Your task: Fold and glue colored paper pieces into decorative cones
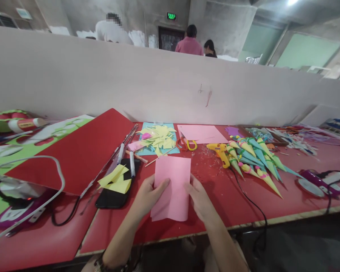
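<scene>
A sheet of pink paper [173, 192] is held up between my two hands above the red table, its lower part slightly curved. My left hand [148, 192] grips its left edge, thumb lying across the front and fingers behind. On the opposite edge my right hand [198, 196] pinches the paper, its fingers partly hidden. Left of the paper lies a black phone [113, 198] with yellow paper pieces [116, 181] and a marker [132, 164] on it. Beyond the sheet are scissors [192, 145] with orange and yellow handles, next to a heap of yellow paper scraps [158, 136].
A yellow glue gun [219, 151] with a black cord lies right of centre, beside several paper cones [259, 155]. Red card [82, 158] leans at left near a purple power strip [19, 215]. A white partition [130, 83] borders the table [215, 204]; people are behind it.
</scene>
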Demonstrator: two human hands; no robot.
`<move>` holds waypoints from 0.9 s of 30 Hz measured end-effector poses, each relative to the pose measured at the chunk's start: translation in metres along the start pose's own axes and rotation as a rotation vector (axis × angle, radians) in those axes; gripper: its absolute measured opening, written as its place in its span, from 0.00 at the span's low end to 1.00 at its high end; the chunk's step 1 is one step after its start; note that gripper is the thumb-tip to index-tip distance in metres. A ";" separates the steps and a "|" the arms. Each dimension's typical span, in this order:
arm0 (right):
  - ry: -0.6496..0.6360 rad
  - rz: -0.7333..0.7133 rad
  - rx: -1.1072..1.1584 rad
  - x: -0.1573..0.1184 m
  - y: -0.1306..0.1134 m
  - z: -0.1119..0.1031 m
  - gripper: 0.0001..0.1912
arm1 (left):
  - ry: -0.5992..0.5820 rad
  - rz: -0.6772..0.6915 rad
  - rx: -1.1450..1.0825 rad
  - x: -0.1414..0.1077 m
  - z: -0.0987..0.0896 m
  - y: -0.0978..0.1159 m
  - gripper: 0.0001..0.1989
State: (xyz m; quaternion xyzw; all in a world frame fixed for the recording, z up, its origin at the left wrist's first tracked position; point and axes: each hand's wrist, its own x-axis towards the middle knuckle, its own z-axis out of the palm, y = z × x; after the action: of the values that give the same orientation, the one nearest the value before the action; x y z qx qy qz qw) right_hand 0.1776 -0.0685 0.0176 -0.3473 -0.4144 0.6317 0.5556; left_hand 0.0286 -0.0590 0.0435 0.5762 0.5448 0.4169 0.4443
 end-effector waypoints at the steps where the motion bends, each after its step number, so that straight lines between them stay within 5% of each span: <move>1: 0.022 0.010 0.006 0.000 0.001 -0.001 0.19 | -0.017 -0.007 -0.007 -0.001 0.000 0.000 0.16; 13: 0.134 0.028 0.041 0.000 0.003 -0.006 0.16 | -0.210 -0.157 0.023 -0.012 0.000 -0.004 0.20; 21: 0.150 -0.010 0.055 -0.005 0.001 -0.009 0.15 | -0.612 -0.342 -0.033 -0.021 -0.002 -0.002 0.21; 27: 0.172 -0.038 0.010 -0.006 0.001 -0.013 0.14 | -0.582 -0.271 0.052 -0.022 -0.002 0.002 0.15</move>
State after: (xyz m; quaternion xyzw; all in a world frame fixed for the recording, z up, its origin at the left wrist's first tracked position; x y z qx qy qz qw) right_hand 0.1898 -0.0731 0.0114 -0.3895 -0.3686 0.5911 0.6025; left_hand 0.0259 -0.0808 0.0465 0.6044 0.4773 0.1576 0.6181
